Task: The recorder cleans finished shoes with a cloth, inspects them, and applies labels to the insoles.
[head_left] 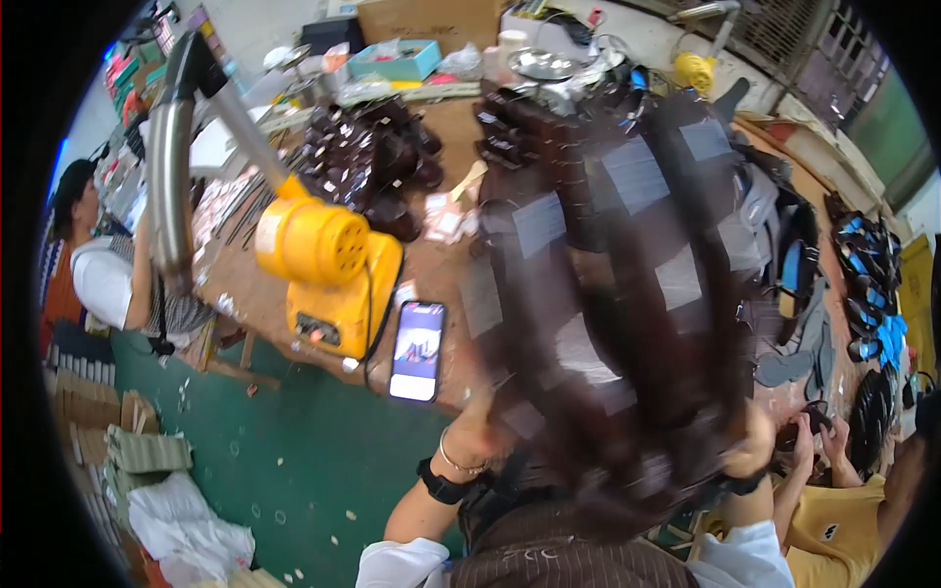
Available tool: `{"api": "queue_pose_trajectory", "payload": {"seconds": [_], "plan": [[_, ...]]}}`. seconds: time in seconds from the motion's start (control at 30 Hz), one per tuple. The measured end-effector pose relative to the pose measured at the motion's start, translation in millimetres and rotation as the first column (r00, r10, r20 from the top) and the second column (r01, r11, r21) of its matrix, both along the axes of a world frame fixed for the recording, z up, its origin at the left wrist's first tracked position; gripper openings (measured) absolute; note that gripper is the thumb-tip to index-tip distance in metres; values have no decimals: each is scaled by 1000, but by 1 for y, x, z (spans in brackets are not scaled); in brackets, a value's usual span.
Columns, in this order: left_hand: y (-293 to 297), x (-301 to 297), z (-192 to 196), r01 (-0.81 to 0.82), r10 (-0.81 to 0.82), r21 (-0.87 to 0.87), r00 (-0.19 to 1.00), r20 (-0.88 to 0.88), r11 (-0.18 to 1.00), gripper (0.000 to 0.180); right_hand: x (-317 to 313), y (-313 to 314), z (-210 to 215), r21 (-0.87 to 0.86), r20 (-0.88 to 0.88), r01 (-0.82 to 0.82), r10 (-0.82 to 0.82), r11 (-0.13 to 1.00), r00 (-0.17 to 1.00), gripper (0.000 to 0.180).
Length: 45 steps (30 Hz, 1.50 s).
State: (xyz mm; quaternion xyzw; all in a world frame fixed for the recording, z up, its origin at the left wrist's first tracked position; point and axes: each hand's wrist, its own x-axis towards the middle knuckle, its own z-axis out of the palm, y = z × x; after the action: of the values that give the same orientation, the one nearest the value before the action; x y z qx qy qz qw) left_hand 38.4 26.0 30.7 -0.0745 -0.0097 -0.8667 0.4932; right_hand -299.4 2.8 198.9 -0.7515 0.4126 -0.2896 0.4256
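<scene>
A large load of dark brown, glossy pieces (pixel 627 333), possibly shoe uppers, fills the space in front of me, blurred by motion. Pale grey rectangular patches show on it. At its near left side is my left hand (pixel 477 431), wearing a bracelet and a dark wristband, its fingers closed around the edge. On the near right side, my right hand (pixel 753 441) grips the load too; motion smears its fingers. Left of the load, a phone (pixel 418 351) with a lit screen lies at the table's edge.
A yellow machine (pixel 343 265) with a silver duct stands on the table (pixel 441 127). Behind it is a pile of brown glossy pieces (pixel 368 157). Grey soles and dark shoes (pixel 799 255) lie at right. One person (pixel 108 265) is at far left; another's hands (pixel 823 441) work at lower right.
</scene>
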Motion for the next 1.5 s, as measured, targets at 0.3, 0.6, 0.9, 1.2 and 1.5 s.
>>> {"api": "queue_pose_trajectory", "payload": {"seconds": [0.3,0.6,0.9,1.2,1.5], "plan": [[139,61,29,-849,724,15,459,514,528,70,255,-7,-35,492,642,-682,-304,-541,704,44],[145,196,98,-863,553,-427,-501,665,-269,65,268,-40,-2,792,579,-574,43,209,814,65],[72,276,125,-962,773,-150,-272,573,-228,46,169,-81,-41,807,540,-342,-369,481,756,32],[47,305,126,-967,773,-175,-252,583,-184,37,170,-88,-46,822,487,-230,-435,521,757,25],[77,274,127,-980,807,-122,-197,556,-155,37,174,-87,-45,819,457,-168,-447,549,769,24]]}}
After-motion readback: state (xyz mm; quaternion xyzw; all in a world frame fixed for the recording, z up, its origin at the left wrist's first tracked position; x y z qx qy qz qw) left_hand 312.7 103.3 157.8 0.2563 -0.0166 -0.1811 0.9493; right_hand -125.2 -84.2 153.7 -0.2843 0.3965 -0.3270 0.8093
